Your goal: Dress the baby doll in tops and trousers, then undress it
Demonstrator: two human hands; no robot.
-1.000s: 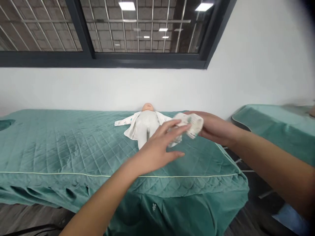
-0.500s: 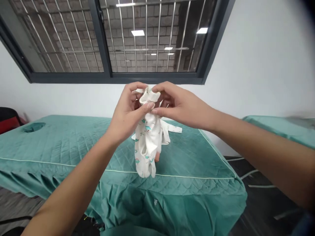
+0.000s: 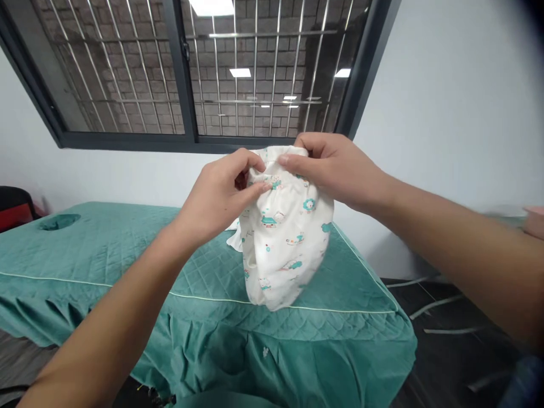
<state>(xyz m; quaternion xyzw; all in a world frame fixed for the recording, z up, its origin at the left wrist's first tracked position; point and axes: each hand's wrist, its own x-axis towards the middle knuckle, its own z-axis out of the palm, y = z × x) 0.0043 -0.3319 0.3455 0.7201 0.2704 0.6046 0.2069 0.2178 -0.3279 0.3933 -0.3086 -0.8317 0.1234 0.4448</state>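
Observation:
White baby pants [image 3: 289, 226] with a teal print hang in front of me from their gathered waistband, spread broad side toward me. My left hand [image 3: 232, 190] is closed on the waistband's left part, its thumb on the front of the cloth. At the top right edge, my right hand [image 3: 335, 167] pinches the band, thumb in front and the other fingers partly hidden behind. Behind the pants a bit of another white cloth [image 3: 235, 241] shows on the bed; the rest of it is covered from view.
A bed with a quilted teal cover [image 3: 140, 249] stands below my hands, with a face hole [image 3: 59, 221] at its left end. A barred window [image 3: 255, 79] is in the wall behind. Pale strips [image 3: 437, 306] lie on the dark floor at right.
The baby pants, bunched and narrow before, are now spread wide and face me. My right hand has moved right, away from the left. The pants now cover most of the cloth behind.

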